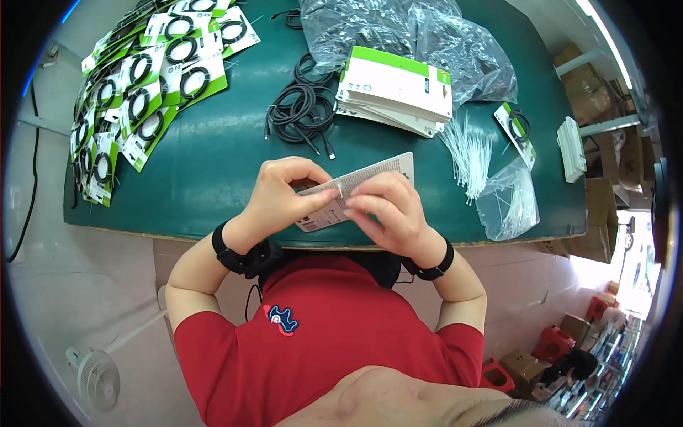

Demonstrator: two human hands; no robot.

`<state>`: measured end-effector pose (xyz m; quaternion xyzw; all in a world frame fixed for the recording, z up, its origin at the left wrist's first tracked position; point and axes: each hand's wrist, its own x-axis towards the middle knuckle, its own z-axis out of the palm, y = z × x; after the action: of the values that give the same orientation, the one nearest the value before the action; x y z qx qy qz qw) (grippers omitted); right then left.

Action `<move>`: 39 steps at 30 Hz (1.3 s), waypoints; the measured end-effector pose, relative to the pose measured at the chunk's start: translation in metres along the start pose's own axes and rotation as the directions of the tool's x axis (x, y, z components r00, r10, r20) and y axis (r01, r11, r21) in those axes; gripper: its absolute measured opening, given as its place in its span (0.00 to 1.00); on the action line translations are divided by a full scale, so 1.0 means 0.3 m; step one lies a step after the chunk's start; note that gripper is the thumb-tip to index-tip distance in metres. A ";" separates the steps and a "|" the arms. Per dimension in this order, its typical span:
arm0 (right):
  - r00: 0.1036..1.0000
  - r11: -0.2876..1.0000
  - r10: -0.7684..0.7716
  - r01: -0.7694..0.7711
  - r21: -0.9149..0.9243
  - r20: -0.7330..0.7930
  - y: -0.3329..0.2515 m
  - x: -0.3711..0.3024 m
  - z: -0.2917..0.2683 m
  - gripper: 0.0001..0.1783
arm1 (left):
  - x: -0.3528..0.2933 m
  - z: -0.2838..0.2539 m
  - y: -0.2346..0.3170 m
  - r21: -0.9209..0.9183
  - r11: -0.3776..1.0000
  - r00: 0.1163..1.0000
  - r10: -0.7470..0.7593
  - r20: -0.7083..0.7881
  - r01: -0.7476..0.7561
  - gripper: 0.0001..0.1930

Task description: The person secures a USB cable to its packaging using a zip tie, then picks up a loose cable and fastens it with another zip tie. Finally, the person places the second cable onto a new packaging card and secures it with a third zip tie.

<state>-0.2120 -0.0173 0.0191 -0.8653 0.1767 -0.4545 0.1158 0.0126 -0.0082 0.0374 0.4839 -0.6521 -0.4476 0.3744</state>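
A printed backing card (pixel 388 165) is tilted above the near edge of the table, its text side facing up. My left hand (pixel 279 196) grips the card's left part, thumb on top and fingers beneath. On the card's face, by the left thumb tip, shows a short piece of white cable tie (pixel 340 190). My right hand (pixel 393 212) is closed in a pinch over it, fingertips close to the left thumb. Whatever lies under the card is hidden.
Carded black cables (pixel 139 103) cover the table's left side. Ahead are loose black cables (pixel 299 107), stacked cards (pixel 395 89) and clear plastic bags (pixel 462 60). Loose white cable ties (pixel 469 153), a small bag (pixel 509 206), one carded cable (pixel 518 132) and another card stack (pixel 570 149) stand right.
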 end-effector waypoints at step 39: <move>0.998 0.999 0.041 -0.042 -0.021 -0.057 -0.016 -0.032 0.074 0.16 | -0.065 0.021 -0.056 0.017 0.975 0.975 0.221 -0.036 -0.220 0.07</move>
<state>-0.1977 -0.0081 0.0013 -0.8494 0.2029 -0.4744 0.1107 0.0167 0.0097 0.0185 0.4194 -0.6976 -0.3899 0.4305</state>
